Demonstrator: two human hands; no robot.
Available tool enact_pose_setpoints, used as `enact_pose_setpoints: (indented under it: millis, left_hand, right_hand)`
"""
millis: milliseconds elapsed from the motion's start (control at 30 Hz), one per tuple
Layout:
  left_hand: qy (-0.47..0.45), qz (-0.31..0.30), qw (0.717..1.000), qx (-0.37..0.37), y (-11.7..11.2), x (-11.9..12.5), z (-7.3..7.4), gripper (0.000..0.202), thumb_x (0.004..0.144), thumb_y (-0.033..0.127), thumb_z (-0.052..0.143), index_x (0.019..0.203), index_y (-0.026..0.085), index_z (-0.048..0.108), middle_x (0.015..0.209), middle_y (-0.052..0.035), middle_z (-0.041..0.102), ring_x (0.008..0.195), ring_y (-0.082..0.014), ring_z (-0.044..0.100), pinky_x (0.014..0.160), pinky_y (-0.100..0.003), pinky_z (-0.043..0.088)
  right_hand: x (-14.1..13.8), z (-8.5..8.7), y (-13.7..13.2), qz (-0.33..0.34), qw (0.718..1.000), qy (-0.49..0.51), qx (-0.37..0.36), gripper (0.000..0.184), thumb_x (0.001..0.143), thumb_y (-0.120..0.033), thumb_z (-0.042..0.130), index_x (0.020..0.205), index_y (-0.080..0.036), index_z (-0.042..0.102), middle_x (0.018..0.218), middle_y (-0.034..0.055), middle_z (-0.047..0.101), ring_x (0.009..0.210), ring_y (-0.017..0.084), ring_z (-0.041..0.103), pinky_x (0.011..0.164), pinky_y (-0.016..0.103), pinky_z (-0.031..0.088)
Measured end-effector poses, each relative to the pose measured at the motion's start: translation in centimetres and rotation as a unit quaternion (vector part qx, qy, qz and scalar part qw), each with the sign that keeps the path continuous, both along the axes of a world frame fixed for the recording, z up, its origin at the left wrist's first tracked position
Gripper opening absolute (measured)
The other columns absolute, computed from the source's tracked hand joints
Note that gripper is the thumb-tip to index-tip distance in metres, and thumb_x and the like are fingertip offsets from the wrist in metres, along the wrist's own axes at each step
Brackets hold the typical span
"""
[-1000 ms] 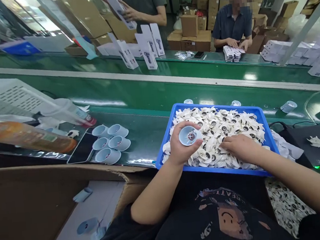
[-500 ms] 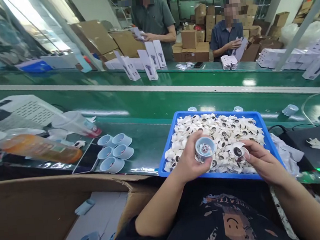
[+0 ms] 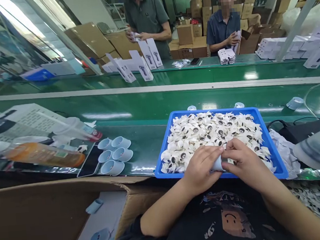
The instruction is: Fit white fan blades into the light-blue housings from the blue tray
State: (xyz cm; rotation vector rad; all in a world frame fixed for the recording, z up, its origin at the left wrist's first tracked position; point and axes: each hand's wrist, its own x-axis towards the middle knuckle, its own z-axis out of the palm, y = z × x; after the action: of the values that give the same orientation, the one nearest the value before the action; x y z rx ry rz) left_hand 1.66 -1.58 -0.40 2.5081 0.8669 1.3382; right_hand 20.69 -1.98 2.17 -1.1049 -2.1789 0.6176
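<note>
Pinching a pale blue cup [image 3: 217, 164] between them, left hand [image 3: 202, 168] and right hand [image 3: 243, 161] close fingertips around it.

head-worn view, facing forward and down, close over blue tray [image 3: 266, 135]

Left hand [image 3: 200, 170] and right hand [image 3: 243, 161] meet fingertip to fingertip, fingers curled; both forearms bare, angled inward from the body.

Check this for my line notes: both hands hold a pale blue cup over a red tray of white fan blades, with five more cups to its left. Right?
Not quite: the tray is blue, not red, as the head view shows. The rest stands: left hand and right hand hold the pale blue cup over the white fan blades, five cups left.
</note>
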Motion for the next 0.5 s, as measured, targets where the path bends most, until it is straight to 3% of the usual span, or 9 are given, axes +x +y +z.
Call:
enact_pose_setpoints:
  millis: [100, 200, 300, 400, 433, 500]
  left_hand:
    - [-0.002, 0.009, 1.0, -0.001, 0.3, -0.5, 0.2, 0.068, 0.083, 0.014, 0.062, 0.146, 0.026, 0.039, 0.118, -0.0111, 0.07, 0.108, -0.026, 0.067, 0.093, -0.043, 0.054]
    - [0.043, -0.013, 0.998, -0.034, 1.0, -1.8, 0.7, 0.068, 0.087, 0.028, 0.067, 0.148, 0.027, 0.037, 0.123, -0.0118, 0.068, 0.111, -0.0257, 0.065, 0.096, -0.042, 0.052]
    - [0.085, -0.009, 0.995, -0.049, 2.3, -4.2, 1.1, 0.07, 0.084, 0.046, 0.071, 0.145, 0.027, 0.042, 0.134, -0.0144, 0.061, 0.123, -0.0294, 0.058, 0.104, -0.046, 0.046]
    - [0.067, 0.114, 0.989, -0.061, 5.2, -7.9, 1.7, 0.066, 0.078, 0.05, 0.076, 0.135, 0.025, 0.055, 0.134, -0.0138, 0.058, 0.123, -0.0315, 0.057, 0.103, -0.046, 0.047]
    - [0.063, 0.191, 0.975, -0.092, 6.6, -9.3, 2.1, 0.062, 0.078, 0.047, 0.076, 0.133, 0.025, 0.057, 0.131, -0.0124, 0.059, 0.118, -0.0296, 0.06, 0.1, -0.044, 0.049]
    - [0.07, 0.356, 0.914, -0.18, 10.0, -12.1, 3.1, 0.055, 0.083, 0.037, 0.071, 0.133, 0.023, 0.055, 0.127, -0.0106, 0.06, 0.113, -0.0257, 0.062, 0.096, -0.038, 0.052]
  right_hand:
    - [-0.1, -0.8, 0.8, 0.007, 1.0, 0.016, 0.005, 0.016, 0.091, -0.012, 0.062, 0.099, -0.023, 0.07, 0.105, 0.0055, 0.05, 0.085, 0.018, 0.058, 0.076, 0.036, 0.054]
    - [0.5, -1.3, 0.8, 0.052, 0.997, 0.052, -0.002, 0.02, 0.1, -0.027, 0.056, 0.116, -0.028, 0.068, 0.136, 0.0088, 0.043, 0.111, 0.023, 0.056, 0.091, 0.043, 0.055]
    - [1.8, -1.6, -0.4, 0.08, 0.988, 0.13, 0.002, 0.022, 0.104, -0.036, 0.05, 0.108, -0.03, 0.071, 0.141, 0.0055, 0.043, 0.119, 0.023, 0.054, 0.098, 0.041, 0.054]
    - [3.5, -3.1, -2.1, 0.03, 0.982, 0.178, 0.055, 0.02, 0.103, -0.032, 0.051, 0.112, -0.031, 0.069, 0.136, 0.0054, 0.049, 0.115, 0.021, 0.059, 0.094, 0.032, 0.056]
    - [4.2, -4.0, -2.6, 0.009, 0.982, 0.172, 0.071, 0.02, 0.102, -0.032, 0.053, 0.115, -0.032, 0.068, 0.134, 0.0056, 0.051, 0.112, 0.021, 0.061, 0.09, 0.028, 0.058]
    - [5.6, -6.2, -3.3, -0.032, 0.984, 0.15, 0.093, 0.021, 0.1, -0.034, 0.056, 0.117, -0.033, 0.067, 0.131, 0.0055, 0.054, 0.108, 0.021, 0.064, 0.083, 0.024, 0.06]
